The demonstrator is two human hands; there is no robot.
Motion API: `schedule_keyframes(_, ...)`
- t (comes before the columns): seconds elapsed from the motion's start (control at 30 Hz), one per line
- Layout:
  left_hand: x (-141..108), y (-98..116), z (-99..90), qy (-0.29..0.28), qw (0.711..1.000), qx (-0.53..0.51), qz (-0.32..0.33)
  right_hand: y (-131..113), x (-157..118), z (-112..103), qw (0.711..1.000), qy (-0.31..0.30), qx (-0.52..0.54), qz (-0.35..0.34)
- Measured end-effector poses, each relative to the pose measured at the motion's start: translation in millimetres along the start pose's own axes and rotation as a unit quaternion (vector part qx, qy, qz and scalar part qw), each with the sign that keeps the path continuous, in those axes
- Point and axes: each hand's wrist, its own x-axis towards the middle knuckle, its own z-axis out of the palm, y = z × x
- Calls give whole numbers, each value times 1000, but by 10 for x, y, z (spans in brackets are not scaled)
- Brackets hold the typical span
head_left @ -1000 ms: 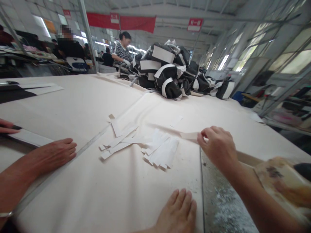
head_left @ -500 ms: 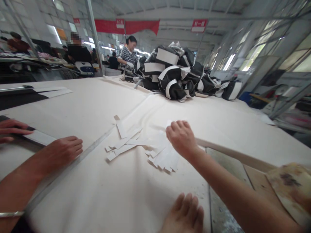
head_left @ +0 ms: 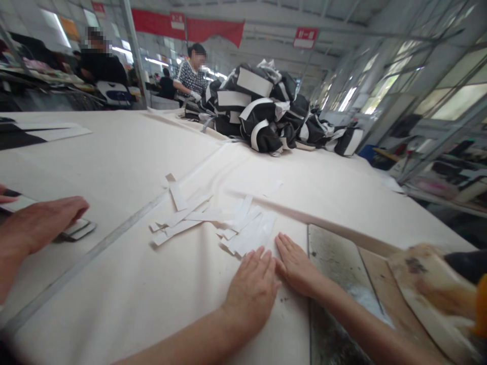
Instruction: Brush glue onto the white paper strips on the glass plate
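My left hand [head_left: 253, 294] rests on the cream cloth, fingers stretched forward and side by side, the tips touching the near edge of the white strips [head_left: 256, 233]. My right hand [head_left: 294, 263] lies just right of it with its fingers straight, close to the right end of the same strips. Both hands are open, and I see nothing held in either. The strips overlap in a loose fan. More pale strips [head_left: 182, 218] are scattered to their left, and one [head_left: 177, 195] lies apart from the rest at an angle.
At left, a co-worker's hand [head_left: 49, 218] is over a dark-and-white strip piece [head_left: 78, 230]. A heap of black and white sewn pieces [head_left: 262, 111] stands at the back, a person [head_left: 188, 76] beside it. A grey metal plate [head_left: 338, 268] is set at the right.
My right hand has come down from above the strips, unclenched, toward me. My left hand has moved forward and left beside it. The view has turned slightly right; the co-worker's hand has shifted left.
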Motion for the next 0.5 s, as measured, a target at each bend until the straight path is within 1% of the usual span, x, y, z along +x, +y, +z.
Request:
schedule_keyframes(0.03, 58, -67, -30, -31, 999, 10, -19, -82, -60, -23, 1000, -15, 7, -3)
schedule_keyframes(0.1, 148, -168, -68, -90, 995, 18, -37, -248, -184, -106, 999, -45, 27, -10)
schedule_keyframes(0.13, 177, -197, -79, -107, 993, 19, -39, -324, -259, -156, 997, -57, 39, -16)
schedule_keyframes(0.2, 207, -217, -95, -116, 992, 22, -37, -459, -452, -259, 994, -80, 63, -28)
schedule_keyframes(0.27, 214, -202, -106, -106, 993, 27, -37, -562, -693, -358, 989, -108, 88, -52)
schedule_keyframes(0.33, 219, -179, -113, -102, 993, 31, -40, -614, -914, -448, 979, -140, 121, -89)
schedule_keyframes(0.37, 224, -171, -114, -102, 993, 31, -41, -611, -982, -486, 973, -152, 138, -108)
schedule_keyframes(0.43, 237, -169, -111, -102, 993, 32, -42, -539, -971, -535, 970, -148, 153, -121)
schedule_keyframes(0.5, 252, -191, -98, -106, 993, 31, -41, -396, -742, -530, 982, -112, 125, -92)
